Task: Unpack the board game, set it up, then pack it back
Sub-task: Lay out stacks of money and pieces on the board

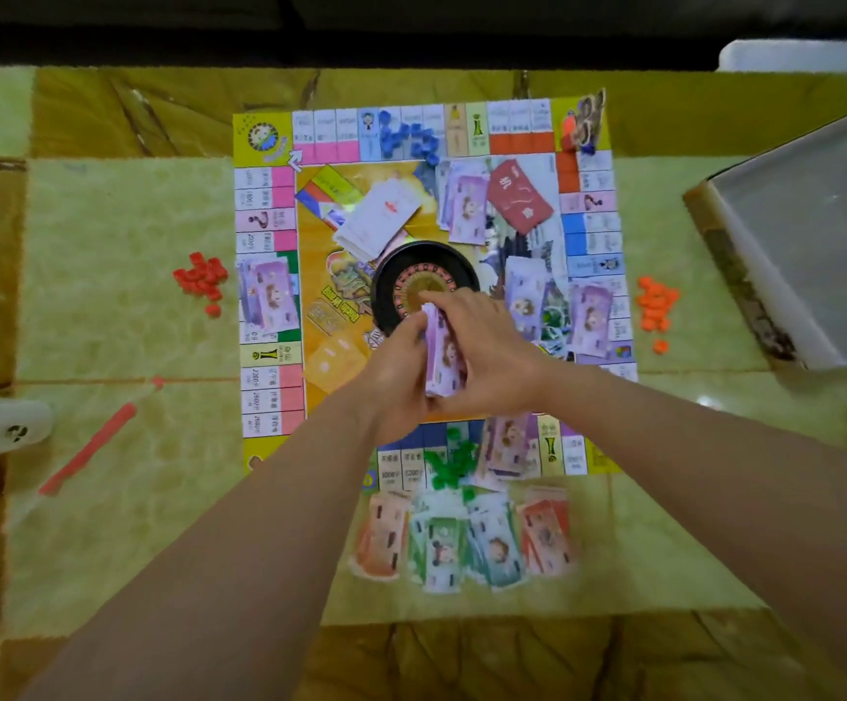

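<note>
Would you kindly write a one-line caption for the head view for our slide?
Overhead: left hand and right hand hold a stack of purple notes above the board, near the black spinner.

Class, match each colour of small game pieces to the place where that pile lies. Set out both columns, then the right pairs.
Things: 1 red pieces; 2 orange pieces; 3 blue pieces; 4 green pieces.
Places: A near edge of the board; B floor left of the board; C far edge of the board; D floor right of the board.
Pairs: 1-B; 2-D; 3-C; 4-A.
</note>
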The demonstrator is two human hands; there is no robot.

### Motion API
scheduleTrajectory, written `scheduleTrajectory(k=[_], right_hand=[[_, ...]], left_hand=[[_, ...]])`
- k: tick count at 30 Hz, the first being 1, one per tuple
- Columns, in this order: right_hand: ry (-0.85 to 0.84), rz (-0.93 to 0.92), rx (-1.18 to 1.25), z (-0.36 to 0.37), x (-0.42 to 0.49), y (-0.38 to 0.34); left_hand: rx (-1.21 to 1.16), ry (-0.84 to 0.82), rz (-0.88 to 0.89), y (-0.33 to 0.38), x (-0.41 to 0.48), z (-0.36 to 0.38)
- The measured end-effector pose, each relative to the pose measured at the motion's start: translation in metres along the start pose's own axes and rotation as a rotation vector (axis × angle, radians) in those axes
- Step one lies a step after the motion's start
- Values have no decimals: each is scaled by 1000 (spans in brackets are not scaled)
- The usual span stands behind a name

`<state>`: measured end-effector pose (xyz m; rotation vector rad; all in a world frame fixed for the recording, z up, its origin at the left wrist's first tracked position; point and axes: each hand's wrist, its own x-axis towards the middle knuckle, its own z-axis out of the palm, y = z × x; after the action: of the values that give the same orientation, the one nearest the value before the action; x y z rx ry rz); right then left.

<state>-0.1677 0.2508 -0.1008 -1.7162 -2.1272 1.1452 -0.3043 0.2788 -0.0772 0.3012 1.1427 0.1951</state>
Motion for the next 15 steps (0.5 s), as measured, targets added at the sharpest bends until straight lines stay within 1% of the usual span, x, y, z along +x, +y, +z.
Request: scheduleTrajectory(k=[2, 5, 8, 10, 11, 13, 15], right_hand=[[24, 24, 10, -7, -16, 13], [44, 52, 27, -17, -37, 27], [32, 115, 144, -28, -50, 38], [-20, 203, 309, -38, -56, 44], [-74, 257, 446, -43, -57, 48], [-207, 365, 759, -47, -59, 51], [-273, 453, 951, -52, -61, 64]], left_hand=[[51, -37, -17, -6, 4, 20], [89, -39, -30, -14, 10, 44], [141, 23, 13, -21, 18, 67], [253, 73, 52, -24, 25, 78], [280, 76, 51, -25, 27, 85], [246, 47, 24, -22, 27, 90], [247, 51, 6, -20, 33, 97]])
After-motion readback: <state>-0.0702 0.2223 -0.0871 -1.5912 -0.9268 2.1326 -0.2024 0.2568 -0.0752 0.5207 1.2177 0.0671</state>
